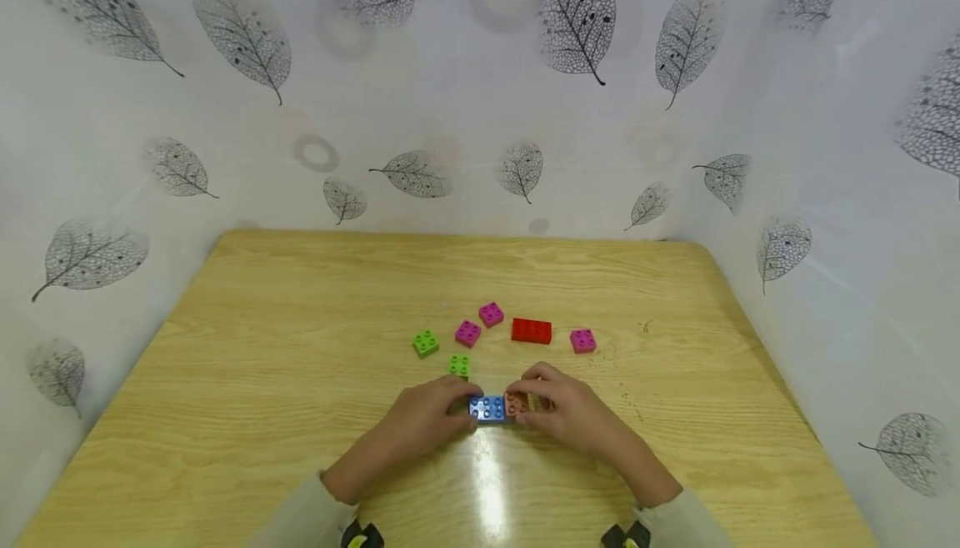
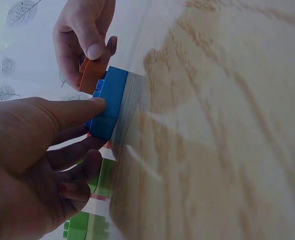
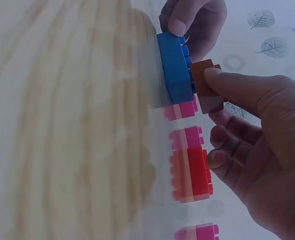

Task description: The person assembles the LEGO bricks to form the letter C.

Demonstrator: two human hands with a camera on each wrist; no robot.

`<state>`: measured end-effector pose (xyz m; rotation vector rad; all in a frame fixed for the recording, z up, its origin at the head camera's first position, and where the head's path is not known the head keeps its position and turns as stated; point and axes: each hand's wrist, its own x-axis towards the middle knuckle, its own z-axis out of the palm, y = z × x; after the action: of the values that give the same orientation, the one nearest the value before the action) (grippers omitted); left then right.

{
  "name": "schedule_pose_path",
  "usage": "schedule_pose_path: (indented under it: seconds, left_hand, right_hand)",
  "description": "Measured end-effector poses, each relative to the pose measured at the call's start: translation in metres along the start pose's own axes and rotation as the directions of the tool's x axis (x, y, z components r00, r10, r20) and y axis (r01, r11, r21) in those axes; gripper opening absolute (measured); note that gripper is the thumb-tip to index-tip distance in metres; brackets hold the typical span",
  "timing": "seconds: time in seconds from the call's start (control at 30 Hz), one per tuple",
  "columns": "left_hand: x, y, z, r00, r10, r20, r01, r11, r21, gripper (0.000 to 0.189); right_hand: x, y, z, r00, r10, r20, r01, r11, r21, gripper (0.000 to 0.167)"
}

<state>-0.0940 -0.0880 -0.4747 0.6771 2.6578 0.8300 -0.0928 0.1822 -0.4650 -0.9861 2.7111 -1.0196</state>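
A long blue building brick [image 1: 486, 409] lies studs up on the table, and my left hand [image 1: 429, 414] grips its left end between thumb and fingers. My right hand [image 1: 564, 408] pinches a small orange brick [image 1: 517, 403] over the blue one's right end. In the right wrist view the orange brick [image 3: 206, 86] sits at a slight tilt against the studs of the blue brick [image 3: 175, 67]. From the left wrist, my thumb shows pressed on the side of the blue brick [image 2: 109, 102].
Behind the hands lie two green bricks, one [image 1: 460, 365] just past my left fingers, the other [image 1: 426, 344] farther left. Several pink bricks [image 1: 468, 333] and a long red brick [image 1: 532, 331] lie beyond. A leaf-patterned white curtain [image 1: 450, 114] surrounds the wooden table [image 1: 262, 364].
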Motion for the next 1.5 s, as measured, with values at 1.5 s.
schedule_pose_path:
  seconds: [1.5]
  left_hand:
    - [-0.0001, 0.0004, -0.0010, 0.999, -0.032, 0.010, 0.033, 0.997, -0.073, 0.038]
  right_hand:
    - [0.0044, -0.0018, -0.0020, 0.999, 0.006, 0.033, -0.003, 0.997, -0.080, 0.038]
